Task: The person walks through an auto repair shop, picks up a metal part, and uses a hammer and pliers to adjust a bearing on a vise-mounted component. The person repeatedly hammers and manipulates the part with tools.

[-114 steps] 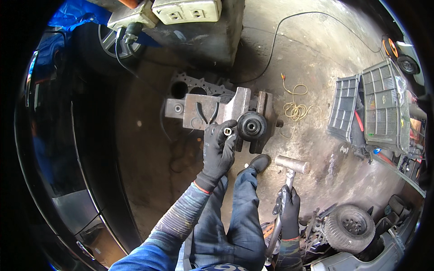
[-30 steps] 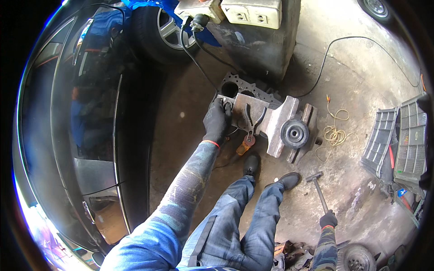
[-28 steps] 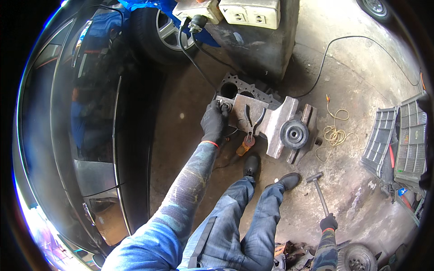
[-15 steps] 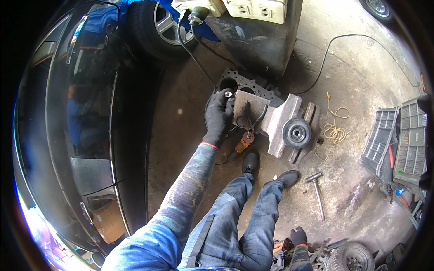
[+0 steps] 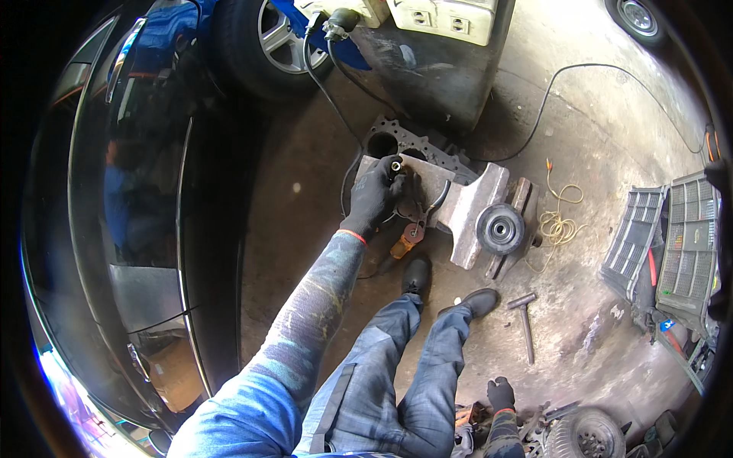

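My left hand (image 5: 376, 200), in a black glove, is closed on a small round metal piece (image 5: 395, 166) that looks like a socket. It is over the left end of a heavy metal vise (image 5: 475, 210). A dark curved tool handle (image 5: 439, 197), like that of pliers, shows beside the hand; the rest is mostly covered. On the vise's right part sits a round black part (image 5: 500, 228) with a metal centre, like a pulley. My right hand (image 5: 501, 393), also gloved in black, hangs low at the right with fingers loosely apart and nothing visible in it.
An engine block (image 5: 427, 145) stands behind the vise. An orange angle grinder (image 5: 405, 241) is below my left hand. A hammer (image 5: 526, 328) lies right of my feet. A yellow cord (image 5: 563, 227), grey plastic grilles (image 5: 687, 237) and a black car (image 5: 153, 229) flank the spot.
My left hand has moved slightly right and down with the metal piece, now covering more of the dark tool. My right hand has shifted slightly up.
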`<state>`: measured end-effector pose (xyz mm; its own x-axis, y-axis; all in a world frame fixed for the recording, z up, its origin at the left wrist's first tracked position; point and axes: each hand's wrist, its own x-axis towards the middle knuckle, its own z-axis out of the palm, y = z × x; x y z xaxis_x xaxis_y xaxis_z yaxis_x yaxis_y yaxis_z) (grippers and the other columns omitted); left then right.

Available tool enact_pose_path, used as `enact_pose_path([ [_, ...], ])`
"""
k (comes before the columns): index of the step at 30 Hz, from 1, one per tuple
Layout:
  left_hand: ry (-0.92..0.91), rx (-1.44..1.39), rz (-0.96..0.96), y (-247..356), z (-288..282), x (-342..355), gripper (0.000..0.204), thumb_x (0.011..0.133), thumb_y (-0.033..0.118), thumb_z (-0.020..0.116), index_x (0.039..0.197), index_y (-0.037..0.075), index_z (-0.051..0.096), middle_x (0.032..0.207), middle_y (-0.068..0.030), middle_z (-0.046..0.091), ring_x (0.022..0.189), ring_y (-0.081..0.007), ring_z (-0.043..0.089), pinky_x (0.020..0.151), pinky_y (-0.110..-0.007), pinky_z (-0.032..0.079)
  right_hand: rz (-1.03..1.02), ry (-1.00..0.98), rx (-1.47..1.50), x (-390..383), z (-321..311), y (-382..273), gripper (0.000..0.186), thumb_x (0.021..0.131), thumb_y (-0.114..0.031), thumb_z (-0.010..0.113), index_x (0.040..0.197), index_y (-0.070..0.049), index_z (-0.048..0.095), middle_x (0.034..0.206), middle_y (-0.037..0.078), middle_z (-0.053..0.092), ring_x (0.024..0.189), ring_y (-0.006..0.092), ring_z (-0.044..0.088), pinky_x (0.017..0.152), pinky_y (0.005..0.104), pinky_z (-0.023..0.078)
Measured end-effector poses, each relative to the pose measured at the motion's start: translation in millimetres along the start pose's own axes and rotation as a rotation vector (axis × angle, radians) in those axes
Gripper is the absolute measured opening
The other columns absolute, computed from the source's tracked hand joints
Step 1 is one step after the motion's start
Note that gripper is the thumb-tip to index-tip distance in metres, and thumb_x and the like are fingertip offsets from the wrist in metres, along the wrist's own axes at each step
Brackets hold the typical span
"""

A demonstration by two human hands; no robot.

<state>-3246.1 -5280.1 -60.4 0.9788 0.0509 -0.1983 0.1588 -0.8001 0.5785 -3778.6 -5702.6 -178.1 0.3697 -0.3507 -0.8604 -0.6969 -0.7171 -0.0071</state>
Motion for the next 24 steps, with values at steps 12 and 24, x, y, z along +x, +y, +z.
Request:
enact_pose_path([
  [12,0.16,-0.104,-0.162,-13.2,-4.1,-43.2,0.048,0.097,0.043,0.073,0.123,0.003,0.068,0.101,-0.0129,0.074,0.089,-0.0262,0.072,0.08,-0.039,0.055,0.115,-0.136,0.0,-11.0,-16.0,-15.9,0.049,0.094,-0.04,0.067,0.124,-0.002,0.068,0.119,0.028,0.073,0.115,0.0446,0.07,0.098,0.0511,0.055],
  [24,-0.069,-0.967,-0.716,-26.2,62.6,-74.3,0.031,0.099,0.032,0.071,0.093,0.002,0.071,0.076,0.0007,0.066,0.063,-0.0073,0.056,0.055,-0.026,0.043,0.087,-0.122,0.04,-10.3,-9.3,-34.9,0.05,0.093,-0.041,0.068,0.125,-0.002,0.068,0.117,0.028,0.074,0.112,0.044,0.071,0.096,0.0502,0.056],
])
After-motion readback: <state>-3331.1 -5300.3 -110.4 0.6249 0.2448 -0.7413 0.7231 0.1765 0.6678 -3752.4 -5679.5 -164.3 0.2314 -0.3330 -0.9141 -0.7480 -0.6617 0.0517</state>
